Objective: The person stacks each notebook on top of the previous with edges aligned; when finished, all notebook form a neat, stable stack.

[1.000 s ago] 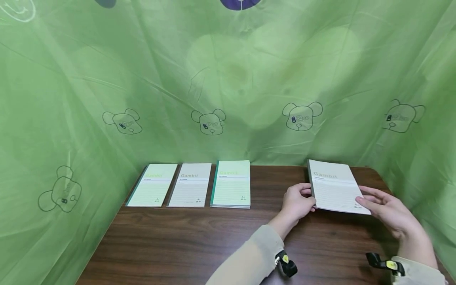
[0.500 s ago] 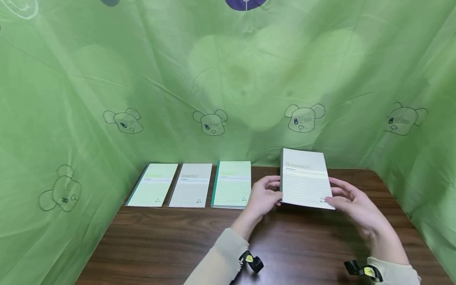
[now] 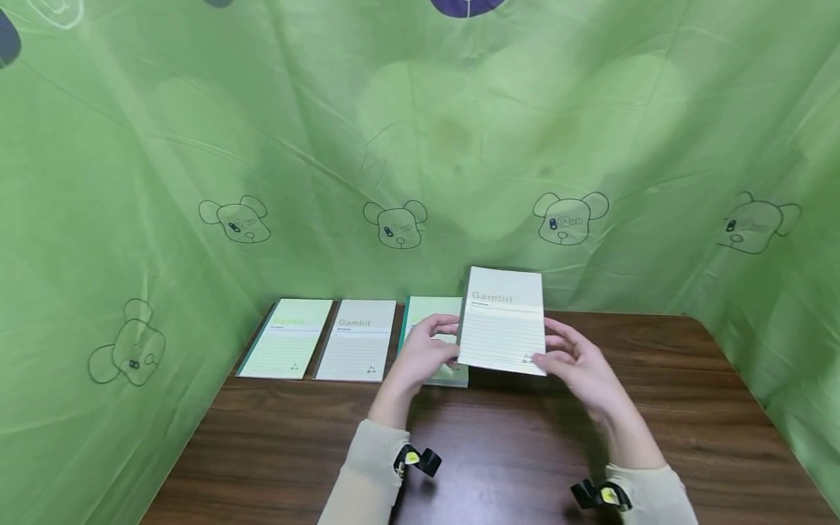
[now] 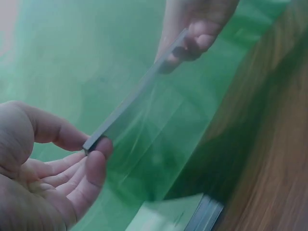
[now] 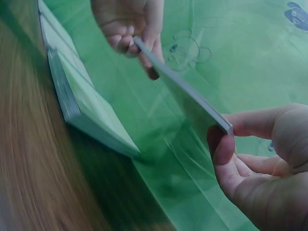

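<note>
Left hand and right hand reach forward, fingers pinching opposite edges of a white notebook (its cover reads "Gambit"), held above the surface near green notebooks.

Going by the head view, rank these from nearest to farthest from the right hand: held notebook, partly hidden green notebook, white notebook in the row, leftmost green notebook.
1. Held notebook: pinched by the right hand.
2. Partly hidden green notebook: right end of the row.
3. White notebook in the row: between the green ones.
4. Leftmost green notebook: left end.
</note>
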Motion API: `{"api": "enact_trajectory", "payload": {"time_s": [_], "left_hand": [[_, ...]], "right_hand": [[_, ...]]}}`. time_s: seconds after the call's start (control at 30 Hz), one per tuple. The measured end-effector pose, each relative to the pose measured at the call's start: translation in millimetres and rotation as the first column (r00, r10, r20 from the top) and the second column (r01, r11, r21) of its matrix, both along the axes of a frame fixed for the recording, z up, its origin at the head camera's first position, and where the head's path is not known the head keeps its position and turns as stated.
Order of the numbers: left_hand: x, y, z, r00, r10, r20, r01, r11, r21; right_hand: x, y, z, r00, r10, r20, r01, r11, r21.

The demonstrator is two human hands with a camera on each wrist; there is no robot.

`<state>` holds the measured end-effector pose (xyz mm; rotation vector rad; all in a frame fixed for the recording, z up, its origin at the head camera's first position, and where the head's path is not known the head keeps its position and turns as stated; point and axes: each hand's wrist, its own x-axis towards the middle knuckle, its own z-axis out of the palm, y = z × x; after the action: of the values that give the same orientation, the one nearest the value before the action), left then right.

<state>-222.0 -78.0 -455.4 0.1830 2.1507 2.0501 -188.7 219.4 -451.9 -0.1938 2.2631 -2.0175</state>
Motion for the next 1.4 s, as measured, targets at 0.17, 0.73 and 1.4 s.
{"api": "enact_trajectory", "payload": {"time_s": [0.17,0.73,1.4], "left_hand": [[-4.8,-26.6,-6.3,1.0,0.0,0.017,0.0,1.0,-0.021],[-11.3,-97.3,-17.4,0.994,0.097,0.055,-0.09,0.988,-0.123],[-13.9,-106.5,-44.4,0.98,0.167,0.111,-0.137,0.961,-0.239]], "right_hand": [[-7.0,-28,-3.2,1.0,0.023,0.013,-0.023,0.999,-0.046],[-26.0,-100,-30.0,0.998,0.034,0.045,-0.026,0.987,-0.161],[-19.4,-131,-66.3,0.99,-0.074,0.123,0.088,0.989,-0.118]]}}
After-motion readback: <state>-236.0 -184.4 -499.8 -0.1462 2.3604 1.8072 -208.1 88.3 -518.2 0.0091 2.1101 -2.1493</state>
